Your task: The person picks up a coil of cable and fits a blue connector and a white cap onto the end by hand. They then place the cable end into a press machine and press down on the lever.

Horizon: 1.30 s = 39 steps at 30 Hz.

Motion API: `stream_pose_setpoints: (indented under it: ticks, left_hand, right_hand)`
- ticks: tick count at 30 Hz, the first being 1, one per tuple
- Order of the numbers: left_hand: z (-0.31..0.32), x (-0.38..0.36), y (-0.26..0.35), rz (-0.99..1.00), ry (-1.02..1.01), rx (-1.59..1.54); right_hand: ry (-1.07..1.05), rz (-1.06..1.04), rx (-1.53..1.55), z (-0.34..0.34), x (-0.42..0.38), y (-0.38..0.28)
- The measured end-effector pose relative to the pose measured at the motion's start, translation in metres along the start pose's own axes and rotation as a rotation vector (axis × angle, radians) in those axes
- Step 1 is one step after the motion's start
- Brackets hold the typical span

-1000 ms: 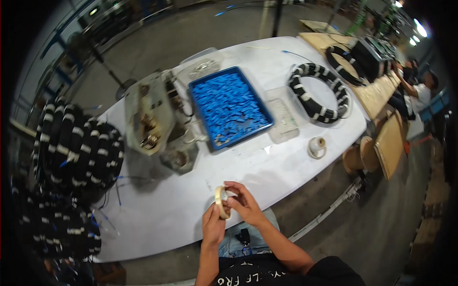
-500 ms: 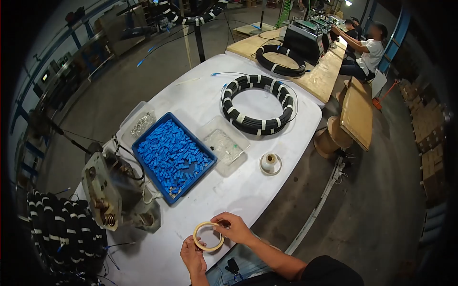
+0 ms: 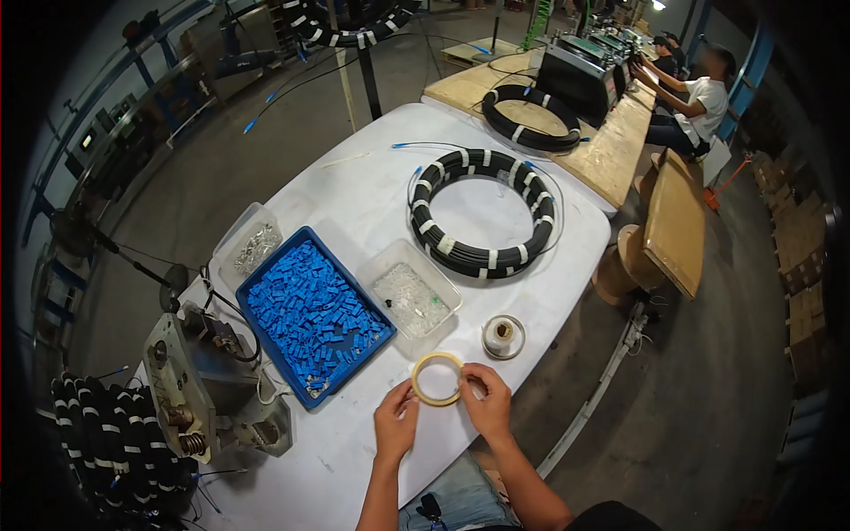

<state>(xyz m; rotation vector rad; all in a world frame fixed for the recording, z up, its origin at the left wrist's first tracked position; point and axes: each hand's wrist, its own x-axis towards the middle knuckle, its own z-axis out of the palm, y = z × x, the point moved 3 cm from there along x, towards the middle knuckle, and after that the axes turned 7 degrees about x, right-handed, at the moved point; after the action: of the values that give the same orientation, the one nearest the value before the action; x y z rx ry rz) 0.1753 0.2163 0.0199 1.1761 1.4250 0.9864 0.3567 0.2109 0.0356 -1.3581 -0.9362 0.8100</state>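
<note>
Over the white table (image 3: 354, 478), a thin, yellowish roll of tape (image 3: 417, 379) is held between my two hands. My left hand (image 3: 396, 427) pinches its lower left edge with thumb and fingers. On the right side of the ring, my right hand (image 3: 486, 400) grips it with bent fingers. A small white spool (image 3: 502, 337) stands just beyond my right hand. Farther left lies a blue tray (image 3: 354, 375) of small blue plastic connectors (image 3: 310, 305). Beside it, a clear container (image 3: 453, 305) holds small transparent pieces.
A black cable coil (image 3: 427, 232) banded with white tape lies farther back. Another coil (image 3: 489, 111) rests on the wooden table. A metal machine (image 3: 177, 385) and stacked coils (image 3: 106, 434) occupy the left side. A seated person (image 3: 704, 102) works at the far right.
Both hands have moved forward and right with the roll of tape, away from my body and nearer the white spool. The camera view has shifted slightly.
</note>
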Motion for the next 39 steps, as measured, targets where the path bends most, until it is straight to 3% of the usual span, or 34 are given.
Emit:
stream_pose_setpoints:
  ticks: [1, 6, 11, 17, 19, 21, 23, 25, 32, 39]
  left_hand:
    - [0.004, 0.007, 0.002, 0.080, -0.071, 0.044]
    - [0.012, 0.015, 0.007, 0.048, -0.200, 0.094]
    - [-0.006, -0.010, 0.014, 0.055, -0.160, 0.119]
    - [-0.059, -0.075, -0.022, -0.109, 0.128, -0.356]
    - [-0.079, -0.094, -0.029, -0.094, 0.256, -0.383]
    - [-0.100, -0.113, -0.037, -0.110, 0.398, -0.414]
    - [-0.119, -0.129, -0.042, -0.072, 0.517, -0.426]
    - [-0.140, -0.141, -0.048, -0.024, 0.645, -0.433]
    - [-0.202, -0.199, -0.073, -0.016, 0.919, -0.535]
    - [-0.264, -0.258, -0.104, -0.081, 1.067, -0.908]
  right_hand:
    - [-0.012, 0.003, 0.008, 0.002, 0.004, 0.000]
    - [0.005, -0.098, -0.286, 0.005, 0.008, -0.005]
    - [0.025, -0.118, -0.286, 0.013, 0.005, -0.013]
    - [-0.106, -0.144, -0.323, 0.028, -0.016, -0.021]
    - [-0.271, 0.027, -0.148, 0.042, -0.026, -0.016]
    - [-0.400, -0.009, -0.094, 0.060, -0.042, -0.015]
    - [-0.529, 0.173, 0.049, 0.077, -0.062, -0.007]
    - [-0.703, 0.151, 0.033, 0.098, -0.082, -0.013]
    - [-1.031, 0.182, -0.082, 0.160, -0.154, -0.028]
    - [-1.244, 0.279, 0.027, 0.219, -0.219, -0.029]
